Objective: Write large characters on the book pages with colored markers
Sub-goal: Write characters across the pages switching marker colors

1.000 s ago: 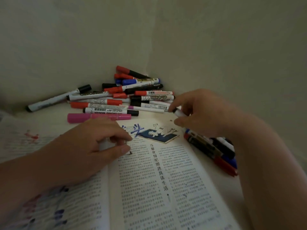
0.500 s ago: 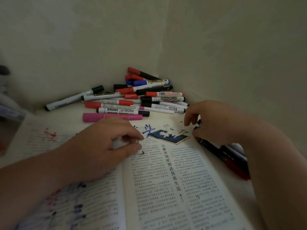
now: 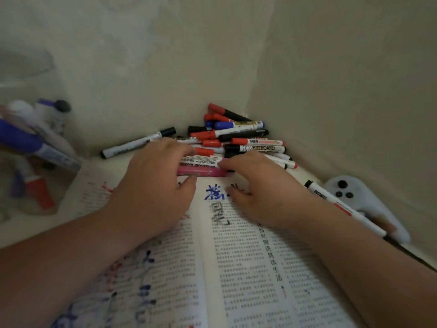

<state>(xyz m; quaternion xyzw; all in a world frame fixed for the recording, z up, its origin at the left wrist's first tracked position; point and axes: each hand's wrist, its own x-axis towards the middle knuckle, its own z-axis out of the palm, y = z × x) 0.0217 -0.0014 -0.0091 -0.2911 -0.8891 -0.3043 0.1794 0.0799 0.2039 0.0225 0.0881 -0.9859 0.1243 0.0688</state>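
Curled over a pink marker [image 3: 203, 171] and a white marker [image 3: 203, 161] just beyond the open book [image 3: 248, 280], the left hand [image 3: 151, 188] faces the right hand [image 3: 262, 192], fingertips on the white one; whether either truly grips cannot be told. Large blue, red and black characters [image 3: 214, 192] mark its printed pages.

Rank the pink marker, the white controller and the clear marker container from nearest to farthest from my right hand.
1. pink marker, at the right hand's fingertips, on its left.
2. white controller, off to the right.
3. clear marker container, far left.
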